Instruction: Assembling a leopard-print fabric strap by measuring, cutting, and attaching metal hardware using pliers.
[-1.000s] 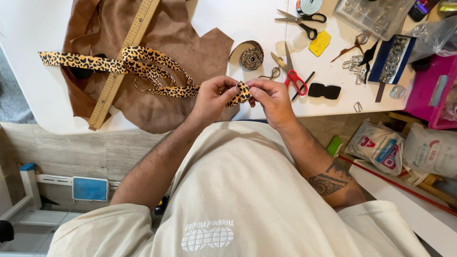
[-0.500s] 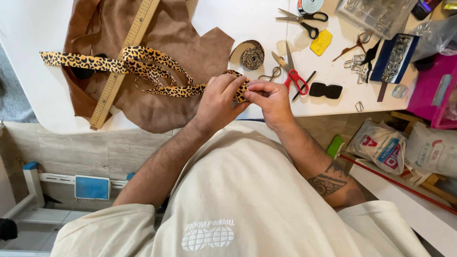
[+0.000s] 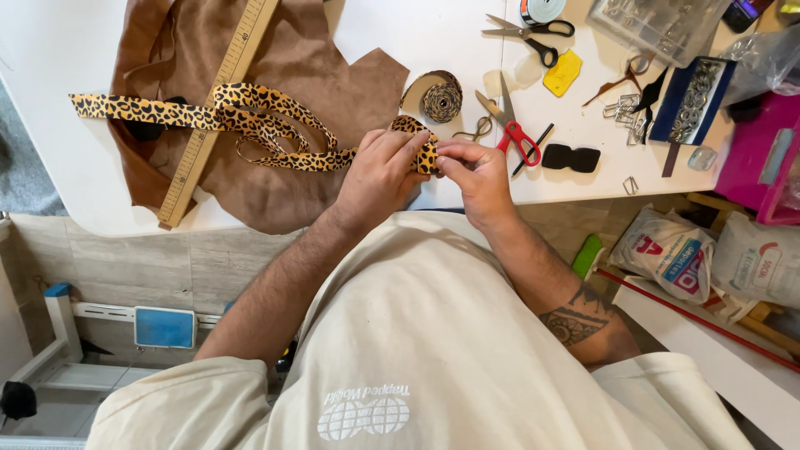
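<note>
A leopard-print strap (image 3: pixel 250 117) lies looped over a brown piece of suede (image 3: pixel 308 92) on the white table (image 3: pixel 67 175). Its near end (image 3: pixel 427 154) is pinched between both hands at the table's front edge. My left hand (image 3: pixel 379 175) grips the strap end from the left, fingers curled over it. My right hand (image 3: pixel 475 179) presses the same end from the right with thumb and fingertips. How the end is folded is hidden by the fingers.
A wooden ruler (image 3: pixel 218 100) crosses the suede diagonally. A roll of leopard strap (image 3: pixel 437 98), red-handled scissors (image 3: pixel 512 129), black-handled scissors (image 3: pixel 533 37), a yellow chalk piece (image 3: pixel 562 73), a black bow-shaped piece (image 3: pixel 572 158), metal buckles (image 3: pixel 692 92) and a pink box (image 3: pixel 754 158) stand to the right. Bags (image 3: pixel 717 262) sit below.
Both hands have stayed on the strap end and shifted slightly toward the table, the fingers reworking their pinch on it. The strap on the suede has not moved.
</note>
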